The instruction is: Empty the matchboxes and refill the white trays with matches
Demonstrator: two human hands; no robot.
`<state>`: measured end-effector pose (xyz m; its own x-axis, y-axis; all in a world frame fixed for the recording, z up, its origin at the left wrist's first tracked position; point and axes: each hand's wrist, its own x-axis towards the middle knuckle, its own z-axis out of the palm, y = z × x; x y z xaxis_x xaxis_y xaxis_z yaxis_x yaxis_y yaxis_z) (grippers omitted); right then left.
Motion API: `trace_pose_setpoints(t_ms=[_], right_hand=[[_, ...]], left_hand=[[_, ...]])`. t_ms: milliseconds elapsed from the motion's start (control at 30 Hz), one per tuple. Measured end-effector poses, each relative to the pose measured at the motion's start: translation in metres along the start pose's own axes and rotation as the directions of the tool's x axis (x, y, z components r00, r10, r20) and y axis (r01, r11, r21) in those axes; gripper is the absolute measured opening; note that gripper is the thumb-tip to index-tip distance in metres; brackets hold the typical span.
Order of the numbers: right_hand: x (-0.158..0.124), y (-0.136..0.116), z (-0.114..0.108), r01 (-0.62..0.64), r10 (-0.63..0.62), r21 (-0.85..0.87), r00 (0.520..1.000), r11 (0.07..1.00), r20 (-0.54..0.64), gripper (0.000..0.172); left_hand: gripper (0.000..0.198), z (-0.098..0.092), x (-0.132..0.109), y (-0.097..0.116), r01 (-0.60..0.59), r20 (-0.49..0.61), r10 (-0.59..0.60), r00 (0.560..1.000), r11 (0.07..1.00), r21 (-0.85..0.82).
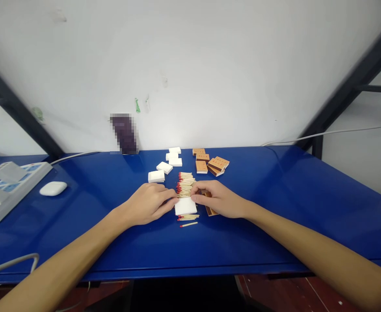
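A white matchbox tray (185, 206) lies in front of me among the loose matches. My left hand (151, 202) pinches its left edge with thumb and fingertips. At its upper right corner, my right hand (223, 198) grips it between thumb and bent fingers. Just beyond the tray is a pile of red-tipped matches (186, 184), heads to the left. Several more matches (189, 217) lie on the near side, one of them apart. Partly hidden under my right hand is a brown matchbox cover (210, 211).
Several white trays (156, 176) lie behind my left hand. Orange-brown matchboxes (219, 163) are grouped at the back right, some stacked. On the blue table (112, 249), a white earphone-like case (53, 188) and a power strip (30, 175) stand left. A pixelated dark object (125, 133) leans on the wall.
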<state>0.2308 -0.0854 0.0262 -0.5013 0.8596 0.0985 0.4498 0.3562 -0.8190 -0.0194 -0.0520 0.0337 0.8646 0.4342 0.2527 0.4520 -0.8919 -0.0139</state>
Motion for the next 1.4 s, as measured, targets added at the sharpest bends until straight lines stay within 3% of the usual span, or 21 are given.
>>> trace_pose_setpoints(t_ms=[600, 1400], right_hand=[[0.0000, -0.0012, 0.0002, 0.019, -0.018, -0.051, 1.000, 0.999, 0.014, 0.017], [-0.0016, -0.0035, 0.0002, 0.013, -0.015, 0.069, 0.999, 0.998, 0.032, 0.024]], left_hand=[[0.037, -0.0017, 0.0005, 0.0019, -0.054, -0.008, 0.054, 0.999, 0.998, -0.041], [0.039, -0.0022, 0.0007, 0.0005, 0.009, 0.002, -0.009, 1.000, 1.000, -0.018]])
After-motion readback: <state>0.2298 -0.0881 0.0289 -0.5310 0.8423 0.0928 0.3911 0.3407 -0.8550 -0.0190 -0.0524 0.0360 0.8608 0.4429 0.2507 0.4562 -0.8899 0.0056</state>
